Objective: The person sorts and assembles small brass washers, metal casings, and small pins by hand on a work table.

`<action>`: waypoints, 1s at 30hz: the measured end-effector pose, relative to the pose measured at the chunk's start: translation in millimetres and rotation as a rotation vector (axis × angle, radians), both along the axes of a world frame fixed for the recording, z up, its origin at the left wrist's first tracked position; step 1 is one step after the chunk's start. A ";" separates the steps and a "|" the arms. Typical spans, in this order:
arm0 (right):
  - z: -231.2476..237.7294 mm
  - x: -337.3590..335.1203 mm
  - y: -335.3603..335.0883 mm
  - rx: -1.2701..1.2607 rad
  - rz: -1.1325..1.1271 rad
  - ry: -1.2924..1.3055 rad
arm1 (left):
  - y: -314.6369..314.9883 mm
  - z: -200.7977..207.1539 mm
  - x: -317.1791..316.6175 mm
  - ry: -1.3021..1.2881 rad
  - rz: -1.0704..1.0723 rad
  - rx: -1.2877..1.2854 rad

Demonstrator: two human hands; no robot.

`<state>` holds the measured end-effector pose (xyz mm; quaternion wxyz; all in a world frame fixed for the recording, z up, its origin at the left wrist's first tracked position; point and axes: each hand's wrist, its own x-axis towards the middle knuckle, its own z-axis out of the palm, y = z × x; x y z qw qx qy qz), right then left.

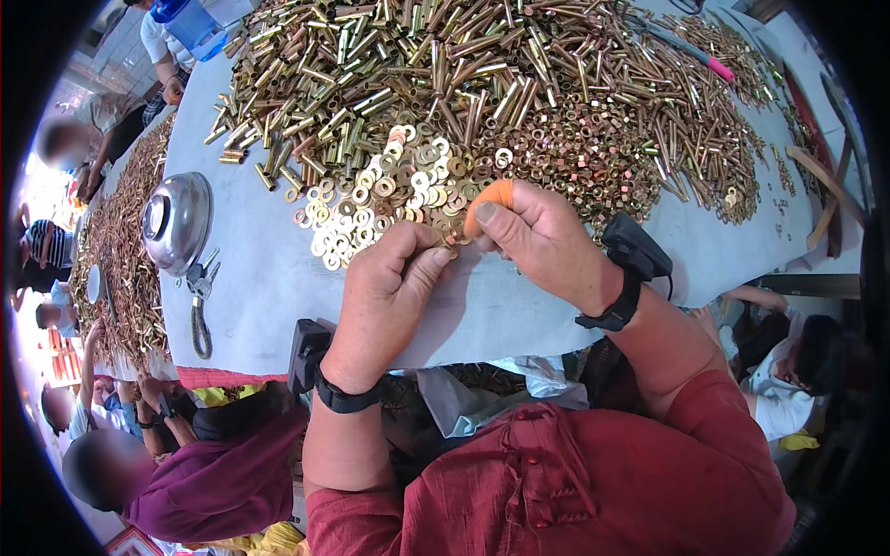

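Note:
My left hand (382, 283) is closed, thumb and forefinger pinching a small brass-coloured metal piece (451, 244) over the near edge of the washers. The fingers partly cover the piece, so its exact kind is unclear. Just to the right, my right hand (552, 243) has its fingers curled close to that same piece. An orange finger cover (489, 204) wraps one of its fingers; whatever its fingertips hold is hidden. Flat brass-coloured washers (371, 199) lie in a loose pile beyond my hands. Small hex nuts (584, 148) are heaped to their right.
Metal tubes (371, 56) form a large heap across the far side of the pale table cover (255, 306). A shiny metal bowl (190, 222) and keys on a strap (199, 296) sit at left. A pink-ended tool (718, 69) lies far right. Other people work around the tables.

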<state>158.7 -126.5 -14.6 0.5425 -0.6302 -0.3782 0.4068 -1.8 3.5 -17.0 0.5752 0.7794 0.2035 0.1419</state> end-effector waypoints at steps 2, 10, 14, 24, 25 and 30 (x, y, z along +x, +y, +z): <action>0.2 -2.7 0.6 0.025 0.018 0.030 | 0.5 -2.2 -0.6 -0.042 0.008 -0.025; 4.3 -12.6 -7.7 0.029 0.014 -0.071 | -7.2 6.4 -8.0 0.009 0.000 -0.087; 11.2 -14.9 -19.0 0.073 0.045 -0.422 | -17.1 13.2 -15.6 0.030 -0.018 -0.089; 28.6 -58.3 -86.6 0.039 0.188 -0.649 | -69.3 25.1 -62.4 -0.012 -0.181 0.200; 28.0 -63.7 -95.9 -0.007 0.225 -0.692 | -77.4 22.5 -67.6 0.008 -0.189 0.242; 12.8 -81.8 -141.5 -0.197 0.253 -0.883 | -101.1 -1.1 -98.2 0.091 -0.309 0.298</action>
